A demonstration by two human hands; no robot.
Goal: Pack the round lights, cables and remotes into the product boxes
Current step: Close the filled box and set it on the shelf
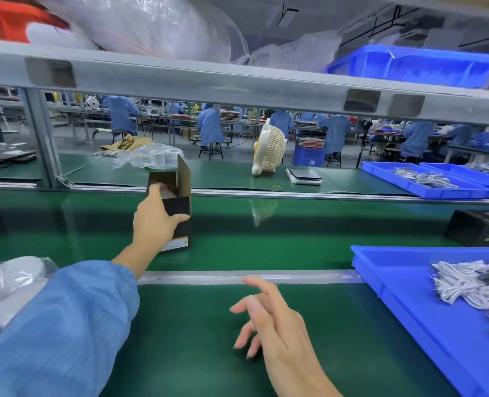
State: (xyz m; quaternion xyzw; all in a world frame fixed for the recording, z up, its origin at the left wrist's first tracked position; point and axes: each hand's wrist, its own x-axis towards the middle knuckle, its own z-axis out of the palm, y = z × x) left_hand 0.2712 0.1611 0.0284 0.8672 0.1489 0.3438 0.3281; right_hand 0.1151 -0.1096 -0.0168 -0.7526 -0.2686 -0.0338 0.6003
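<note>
The right hand hovers empty over the desk, fingers loosely spread, probably free to reach the coiled cables in the blue tray to its right. Beyond it, the left hand grips the open product box upright, likely steadying it; its contents are hidden

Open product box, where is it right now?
In the head view the open product box stands upright on the green conveyor belt, left of centre, gripped by the left hand, with the small desk fan beyond it to the right.
</note>
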